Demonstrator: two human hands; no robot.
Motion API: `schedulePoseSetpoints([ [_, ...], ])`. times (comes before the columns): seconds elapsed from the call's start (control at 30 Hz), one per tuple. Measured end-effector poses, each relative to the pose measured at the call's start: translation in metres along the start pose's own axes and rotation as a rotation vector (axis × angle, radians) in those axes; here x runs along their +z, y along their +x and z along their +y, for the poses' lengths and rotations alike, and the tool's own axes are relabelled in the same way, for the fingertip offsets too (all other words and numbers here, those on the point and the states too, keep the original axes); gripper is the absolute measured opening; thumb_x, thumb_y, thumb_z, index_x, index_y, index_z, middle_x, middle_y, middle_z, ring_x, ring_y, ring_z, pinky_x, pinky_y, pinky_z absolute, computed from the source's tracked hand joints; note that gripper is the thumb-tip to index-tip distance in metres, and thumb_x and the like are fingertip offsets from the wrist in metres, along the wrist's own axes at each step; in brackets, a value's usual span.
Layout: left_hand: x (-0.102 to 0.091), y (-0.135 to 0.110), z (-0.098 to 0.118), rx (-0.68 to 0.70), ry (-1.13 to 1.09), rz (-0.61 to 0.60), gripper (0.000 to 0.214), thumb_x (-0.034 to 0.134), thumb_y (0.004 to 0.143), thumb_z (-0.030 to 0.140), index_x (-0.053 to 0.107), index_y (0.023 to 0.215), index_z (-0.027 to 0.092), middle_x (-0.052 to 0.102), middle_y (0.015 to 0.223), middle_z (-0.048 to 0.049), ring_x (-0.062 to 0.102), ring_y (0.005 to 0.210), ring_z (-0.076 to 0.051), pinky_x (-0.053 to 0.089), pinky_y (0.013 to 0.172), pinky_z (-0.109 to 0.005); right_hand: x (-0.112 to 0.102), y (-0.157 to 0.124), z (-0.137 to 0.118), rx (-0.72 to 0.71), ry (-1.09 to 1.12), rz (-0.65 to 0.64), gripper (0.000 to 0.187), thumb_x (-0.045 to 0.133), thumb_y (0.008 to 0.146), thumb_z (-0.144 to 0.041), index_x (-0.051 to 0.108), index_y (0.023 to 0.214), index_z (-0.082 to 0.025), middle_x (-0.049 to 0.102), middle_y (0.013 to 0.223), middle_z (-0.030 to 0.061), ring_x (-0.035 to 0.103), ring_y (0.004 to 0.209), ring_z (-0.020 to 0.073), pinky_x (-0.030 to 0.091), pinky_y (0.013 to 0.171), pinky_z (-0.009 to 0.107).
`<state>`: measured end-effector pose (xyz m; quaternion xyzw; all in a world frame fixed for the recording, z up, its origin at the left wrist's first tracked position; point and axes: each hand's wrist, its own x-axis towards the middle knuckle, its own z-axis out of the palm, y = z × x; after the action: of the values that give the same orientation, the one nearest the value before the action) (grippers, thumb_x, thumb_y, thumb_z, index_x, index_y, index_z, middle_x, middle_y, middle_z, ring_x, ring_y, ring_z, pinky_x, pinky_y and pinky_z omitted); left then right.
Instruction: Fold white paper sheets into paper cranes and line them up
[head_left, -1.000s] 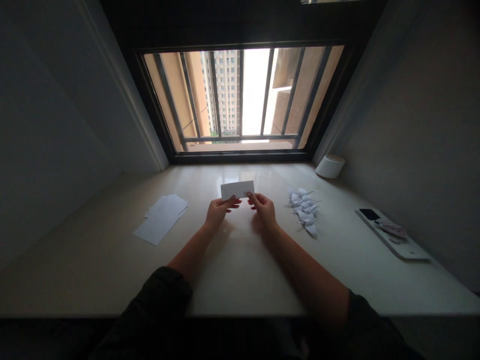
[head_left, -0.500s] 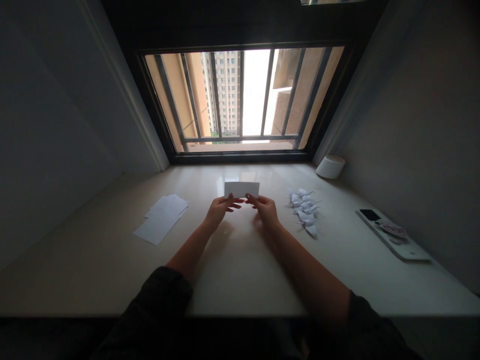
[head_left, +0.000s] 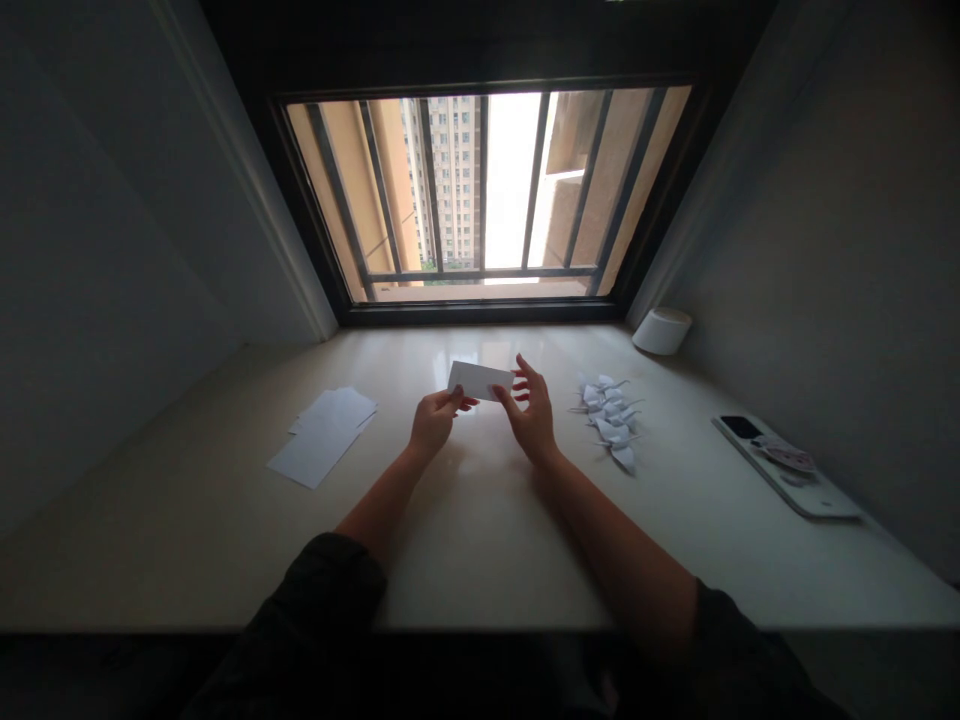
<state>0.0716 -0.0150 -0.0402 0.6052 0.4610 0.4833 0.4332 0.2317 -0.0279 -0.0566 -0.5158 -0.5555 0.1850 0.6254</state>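
A small white rectangle of paper (head_left: 480, 379), apparently folded, is held above the table between my two hands, its right side tilted slightly down. My left hand (head_left: 433, 420) pinches its lower left corner, thumb in front and fingers behind. On the other side, my right hand (head_left: 534, 415) has its thumb against the paper's lower right part. Its fingers are spread apart and upward beside the right edge. Several folded white paper cranes (head_left: 611, 420) lie clustered to the right of my right hand. To the left of my left hand rests a loose pile of white paper sheets (head_left: 322, 440).
A phone (head_left: 780, 470) with a ring-like grip on its back lies at the right by the wall. Near the window's right corner, a white cylindrical object (head_left: 661, 331) leans on the pale tabletop (head_left: 465, 560). A barred window (head_left: 487, 315) closes off the back.
My right hand has loosened from its pinch, its fingers spreading and rising beside the paper. The paper has tilted down on the right. My left hand keeps its hold.
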Motion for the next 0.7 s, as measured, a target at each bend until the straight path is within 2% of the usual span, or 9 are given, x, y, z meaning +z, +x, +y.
schedulePoseSetpoints([
  [0.1, 0.001, -0.002, -0.001, 0.023, 0.038, -0.012, 0.042, 0.051, 0.077, 0.053, 0.073, 0.073, 0.018, 0.070, 0.074, -0.0094, 0.062, 0.071, -0.022, 0.042, 0.066, -0.032, -0.004, -0.001, -0.005, -0.194, -0.226, -0.005, 0.053, 0.062, 0.077, -0.039, 0.050, 0.127, -0.028, 0.054, 0.113, 0.0088, 0.049, 0.101, 0.0238, 0.043, 0.086, 0.040],
  [0.2, 0.000, -0.002, -0.001, 0.039, 0.056, -0.017, 0.042, 0.049, 0.079, 0.053, 0.073, 0.074, 0.018, 0.070, 0.073, -0.0088, 0.062, 0.072, -0.022, 0.043, 0.067, -0.032, -0.005, -0.003, -0.009, -0.269, -0.318, -0.030, 0.045, 0.060, 0.079, -0.036, 0.053, 0.124, -0.029, 0.056, 0.110, 0.0079, 0.048, 0.102, 0.0245, 0.041, 0.090, 0.042],
  [0.47, -0.002, 0.000, -0.005, 0.022, 0.083, 0.003, 0.046, 0.048, 0.078, 0.056, 0.073, 0.076, 0.018, 0.070, 0.076, -0.0097, 0.063, 0.073, -0.023, 0.043, 0.064, -0.032, -0.006, -0.005, -0.015, -0.311, -0.317, -0.008, 0.032, 0.057, 0.082, -0.036, 0.060, 0.112, -0.025, 0.061, 0.105, 0.0075, 0.049, 0.100, 0.0247, 0.040, 0.090, 0.041],
  [0.6, -0.002, 0.000, -0.005, 0.016, 0.085, 0.001, 0.047, 0.049, 0.077, 0.058, 0.073, 0.075, 0.018, 0.071, 0.076, -0.0100, 0.063, 0.073, -0.023, 0.044, 0.064, -0.032, -0.006, -0.006, -0.019, -0.284, -0.286, -0.008, 0.019, 0.059, 0.080, -0.037, 0.064, 0.093, -0.024, 0.062, 0.100, 0.0067, 0.050, 0.099, 0.0244, 0.040, 0.088, 0.041],
  [0.7, -0.003, 0.001, -0.006, 0.009, 0.099, -0.001, 0.046, 0.049, 0.077, 0.058, 0.072, 0.076, 0.018, 0.070, 0.077, -0.0100, 0.063, 0.074, -0.023, 0.044, 0.064, -0.032, -0.005, -0.006, -0.017, -0.240, -0.255, 0.002, 0.016, 0.059, 0.081, -0.038, 0.064, 0.080, -0.023, 0.063, 0.095, 0.0060, 0.051, 0.096, 0.0232, 0.040, 0.087, 0.039],
])
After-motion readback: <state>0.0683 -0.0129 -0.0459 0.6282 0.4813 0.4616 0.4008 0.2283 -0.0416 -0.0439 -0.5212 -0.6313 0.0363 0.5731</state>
